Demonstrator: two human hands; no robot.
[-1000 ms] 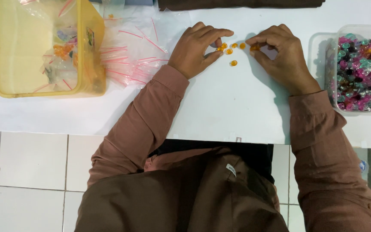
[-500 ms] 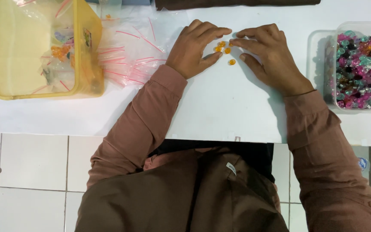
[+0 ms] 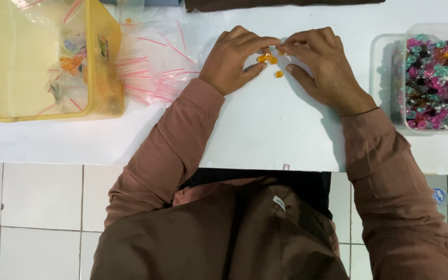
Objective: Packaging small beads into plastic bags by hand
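Several small orange beads (image 3: 269, 60) lie in a tight cluster on the white table (image 3: 265, 129), with one more orange bead (image 3: 279, 74) a little nearer to me. My left hand (image 3: 233, 59) rests palm down just left of the cluster, its fingertips touching the beads. My right hand (image 3: 323, 67) lies palm down just right of them, fingertips meeting the left hand's above the cluster. Neither hand lifts a bead off the table. Both arms wear brown sleeves.
A yellow see-through box (image 3: 47, 57) holding small bags stands at the far left. A heap of clear little bags with red strips (image 3: 156, 62) lies beside it. A clear tub of mixed coloured beads (image 3: 434, 80) stands at the right. White floor tiles show below the table's edge.
My right hand has slid left, closing the gap to my left hand. The scattered orange beads have been drawn together into a tighter cluster between the fingertips.
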